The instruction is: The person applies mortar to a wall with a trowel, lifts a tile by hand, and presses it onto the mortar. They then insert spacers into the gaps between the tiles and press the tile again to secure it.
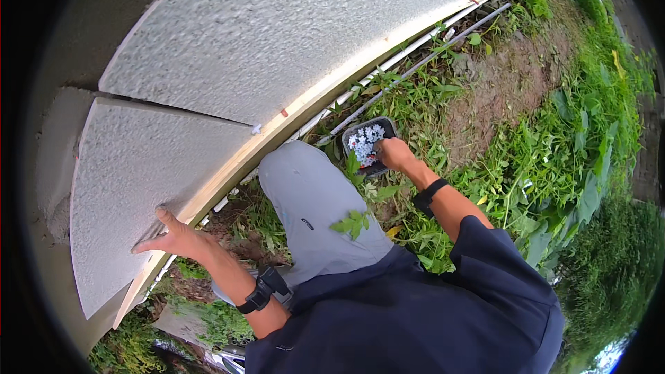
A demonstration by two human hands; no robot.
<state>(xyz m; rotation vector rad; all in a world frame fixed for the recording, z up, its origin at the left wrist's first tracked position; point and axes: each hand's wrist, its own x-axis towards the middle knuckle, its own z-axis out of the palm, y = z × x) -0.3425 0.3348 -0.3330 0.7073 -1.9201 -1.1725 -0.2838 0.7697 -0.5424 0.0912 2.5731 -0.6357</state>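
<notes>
My left hand (177,239) is spread against a large grey speckled slab (149,180), with thumb and fingers apart and nothing held. It lies near the slab's lower edge, by a pale wooden batten (208,206). My right hand (397,155) reaches into a small black tub (374,172) on the ground, beside my knee. Small white plastic pieces (363,143) fill much of the tub, with a few red bits among them. The fingers of that hand are curled down into the tub, and whatever they hold is hidden.
A second, larger speckled slab (277,34) adjoins the first across a narrow dark joint. A small white piece (256,129) sits at that joint, and a red piece (284,113) on the batten. Pipes (415,69) run alongside. Weeds (506,187) and bare soil (516,86) lie rightward.
</notes>
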